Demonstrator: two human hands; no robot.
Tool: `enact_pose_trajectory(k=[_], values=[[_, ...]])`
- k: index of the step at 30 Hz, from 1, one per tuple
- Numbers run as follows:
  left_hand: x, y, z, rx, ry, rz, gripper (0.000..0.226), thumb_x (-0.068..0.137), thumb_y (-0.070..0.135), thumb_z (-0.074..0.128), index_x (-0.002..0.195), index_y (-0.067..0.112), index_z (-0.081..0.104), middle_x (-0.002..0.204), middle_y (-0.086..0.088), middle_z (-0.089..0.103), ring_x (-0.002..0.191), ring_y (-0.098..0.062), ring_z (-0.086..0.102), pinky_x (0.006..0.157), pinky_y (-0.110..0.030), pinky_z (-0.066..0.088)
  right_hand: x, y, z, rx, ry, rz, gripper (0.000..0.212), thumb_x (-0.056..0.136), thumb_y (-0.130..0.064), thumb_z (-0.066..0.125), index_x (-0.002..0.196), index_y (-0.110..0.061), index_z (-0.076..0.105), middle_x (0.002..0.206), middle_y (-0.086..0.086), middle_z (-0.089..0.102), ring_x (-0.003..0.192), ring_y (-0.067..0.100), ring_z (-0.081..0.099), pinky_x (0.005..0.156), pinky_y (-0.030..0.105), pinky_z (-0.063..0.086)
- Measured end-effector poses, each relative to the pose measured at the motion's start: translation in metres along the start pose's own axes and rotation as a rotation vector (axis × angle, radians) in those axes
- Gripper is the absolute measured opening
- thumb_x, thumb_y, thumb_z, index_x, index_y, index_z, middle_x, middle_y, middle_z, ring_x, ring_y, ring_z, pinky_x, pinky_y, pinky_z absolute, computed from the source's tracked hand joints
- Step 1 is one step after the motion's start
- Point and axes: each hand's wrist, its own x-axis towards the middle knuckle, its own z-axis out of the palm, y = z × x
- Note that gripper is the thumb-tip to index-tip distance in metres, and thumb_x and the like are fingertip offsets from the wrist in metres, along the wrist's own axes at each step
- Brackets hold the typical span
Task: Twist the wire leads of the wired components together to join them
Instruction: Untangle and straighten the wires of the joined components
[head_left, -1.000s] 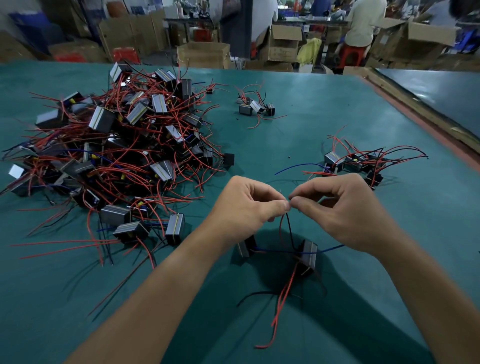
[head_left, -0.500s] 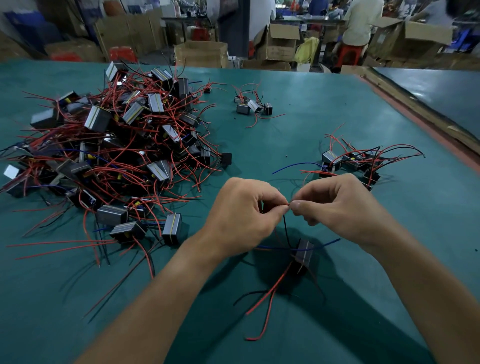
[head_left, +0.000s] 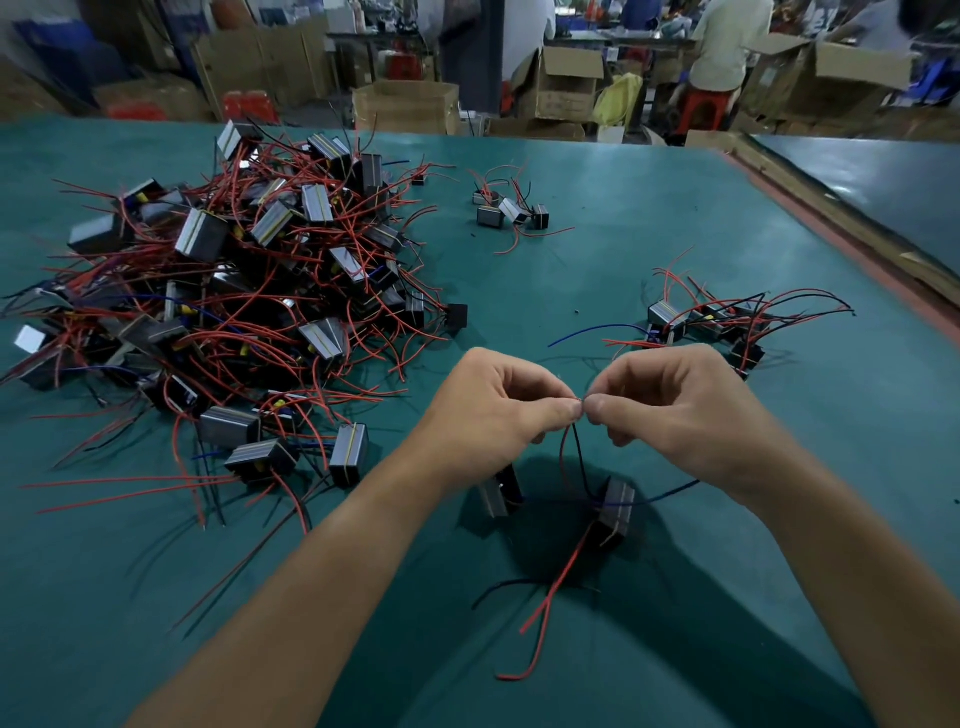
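two wired components seem to rest on the green table, leaving slack for twisting. above, left hand and right hand pinch the wire leads tip to tip, fingers curled. beyond: unjoined pile.

No legible text.
Faint print on the cardboard box behind the bench is too blurred and small to read.

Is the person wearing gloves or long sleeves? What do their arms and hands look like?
No gloves: the left hand and the right hand are bare. The left forearm and right forearm are bare too, with no sleeve, watch, ring or bracelet in view.
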Motion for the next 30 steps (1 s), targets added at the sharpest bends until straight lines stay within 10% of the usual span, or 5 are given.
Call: enact_pose_trajectory(k=[13, 24, 30], values=[[-0.006, 0.013, -0.008, -0.219, -0.261, -0.164, 0.007, 0.068, 0.015, 0.075, 0.061, 0.015, 0.073, 0.047, 0.003, 0.046, 0.043, -0.006, 0.034, 0.043, -0.017, 0.025, -0.006, -0.006, -0.006, 0.135, -0.151, -0.095, 0.017, 0.071, -0.028, 0.078, 0.077, -0.012, 0.076, 0.074, 0.010, 0.074, 0.062, 0.012, 0.063, 0.059, 0.022, 0.052], [-0.007, -0.005, 0.017, 0.539, 0.162, 0.478, 0.010, 0.078, 0.013, 0.070, 0.069, 0.013, 0.073, 0.057, 0.000, 0.062, 0.052, -0.017, 0.052, 0.051, -0.034, 0.044, 0.001, 0.001, -0.005, 0.102, -0.095, 0.355, 0.025, 0.089, -0.007, 0.065, 0.064, -0.008, 0.064, 0.055, 0.001, 0.058, 0.049, 0.012, 0.051, 0.051, 0.020, 0.049], [-0.005, -0.008, 0.014, 0.326, 0.144, 0.292, 0.010, 0.077, 0.015, 0.071, 0.068, 0.016, 0.074, 0.050, 0.003, 0.056, 0.045, -0.005, 0.042, 0.047, -0.019, 0.033, 0.001, 0.002, -0.003, 0.105, -0.049, 0.233, 0.017, 0.087, -0.003, 0.068, 0.071, -0.010, 0.067, 0.060, 0.001, 0.063, 0.052, 0.011, 0.052, 0.053, 0.020, 0.049]])
